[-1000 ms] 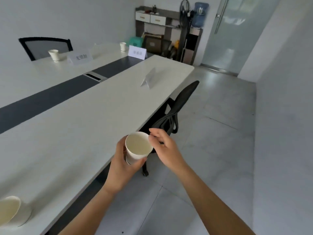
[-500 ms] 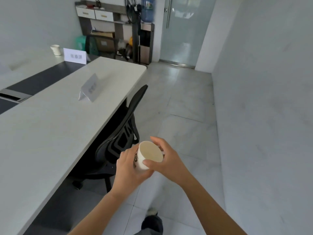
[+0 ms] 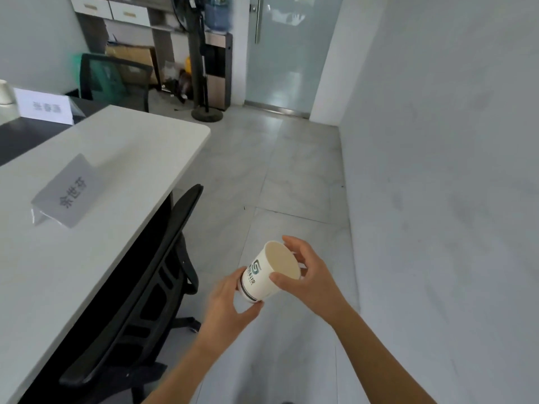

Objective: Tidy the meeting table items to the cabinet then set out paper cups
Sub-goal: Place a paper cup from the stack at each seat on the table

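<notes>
A white paper cup (image 3: 264, 277) with a green logo is held over the floor, tilted with its mouth toward the upper right. My left hand (image 3: 227, 304) grips its base from below. My right hand (image 3: 309, 275) pinches its rim with thumb and fingers. Whether it is one cup or a nested stack I cannot tell. To the left stands the white meeting table (image 3: 122, 158) with a name card (image 3: 68, 192) near me and a second name card (image 3: 45, 106) farther back. Another paper cup (image 3: 4, 93) shows at the far left edge. The cabinet (image 3: 122, 21) stands against the back wall.
A black office chair (image 3: 151, 278) is pushed against the table's right side, close to my left arm. A second chair (image 3: 113, 80), a fan stand (image 3: 204, 65), a water dispenser (image 3: 217, 30) and boxes crowd the back wall. A glass door (image 3: 288, 51) is ahead, a wall on the right.
The view has turned right and advanced along the table toward its far end. The cup has tilted further, logo now showing, and my right hand has closed onto its rim.
</notes>
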Tool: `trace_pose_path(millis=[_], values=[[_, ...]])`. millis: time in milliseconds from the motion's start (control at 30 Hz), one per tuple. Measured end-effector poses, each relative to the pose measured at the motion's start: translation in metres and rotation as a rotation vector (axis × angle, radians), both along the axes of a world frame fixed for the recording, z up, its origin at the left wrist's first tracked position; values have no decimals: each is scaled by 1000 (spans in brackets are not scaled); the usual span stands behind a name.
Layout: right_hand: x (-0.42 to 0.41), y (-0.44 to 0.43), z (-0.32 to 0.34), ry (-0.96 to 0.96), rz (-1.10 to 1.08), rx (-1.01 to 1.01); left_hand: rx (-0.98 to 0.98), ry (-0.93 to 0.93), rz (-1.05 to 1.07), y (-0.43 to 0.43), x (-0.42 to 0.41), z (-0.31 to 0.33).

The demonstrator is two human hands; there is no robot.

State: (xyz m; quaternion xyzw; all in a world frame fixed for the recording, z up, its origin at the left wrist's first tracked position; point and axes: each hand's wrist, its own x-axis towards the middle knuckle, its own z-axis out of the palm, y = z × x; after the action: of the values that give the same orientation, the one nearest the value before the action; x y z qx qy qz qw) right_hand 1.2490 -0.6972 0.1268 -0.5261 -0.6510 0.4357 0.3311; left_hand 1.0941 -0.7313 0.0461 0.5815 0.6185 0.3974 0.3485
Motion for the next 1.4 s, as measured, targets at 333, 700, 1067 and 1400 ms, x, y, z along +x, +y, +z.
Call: trace_pose_path(millis=[333, 700, 1067, 1400], values=[[17, 164, -25, -21, 130, 10, -67, 98, 184, 130, 12, -22], [31, 370, -35, -28, 306, 4, -266, 224, 616, 271, 28, -31], [-94, 481, -64, -105, 451, 217, -367, 162, 981, 387, -54, -25], [-219, 566, -46, -159, 324, 306, -472, 273, 1130, 449, -214, -3]])
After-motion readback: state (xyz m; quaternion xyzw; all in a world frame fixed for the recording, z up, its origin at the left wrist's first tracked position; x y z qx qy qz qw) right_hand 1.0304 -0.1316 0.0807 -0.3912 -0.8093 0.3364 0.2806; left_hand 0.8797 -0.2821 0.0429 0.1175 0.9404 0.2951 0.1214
